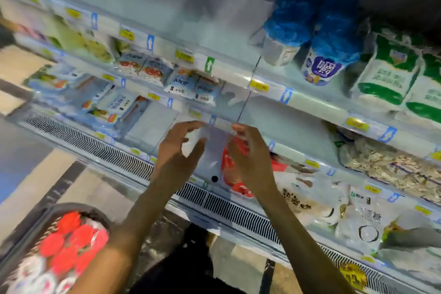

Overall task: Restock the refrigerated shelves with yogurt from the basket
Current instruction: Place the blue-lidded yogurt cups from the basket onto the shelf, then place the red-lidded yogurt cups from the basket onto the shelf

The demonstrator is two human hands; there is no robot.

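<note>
Between both hands I hold a yogurt pack [216, 157], pale and see-through with red print on its right side, in front of the refrigerated shelves [229, 74]. My left hand [177, 150] curls round the pack's left edge, fingers over the top and thumb in front. On the right side, my right hand [249, 157] grips it. The pack is level with a lower shelf edge [298, 153]. At the bottom left stands the dark basket [47, 210], holding several red-lidded yogurt packs [69, 238]. The picture is blurred.
Blue-topped bottles [329, 40] and green-and-white bags [389, 71] stand on the upper right shelf. Flat white packets [155, 69] fill the left shelves, and white bags [346, 212] lie at the lower right. A bare stretch of shelf [171, 12] is at the top middle. A vent grille [238, 210] lines the case front.
</note>
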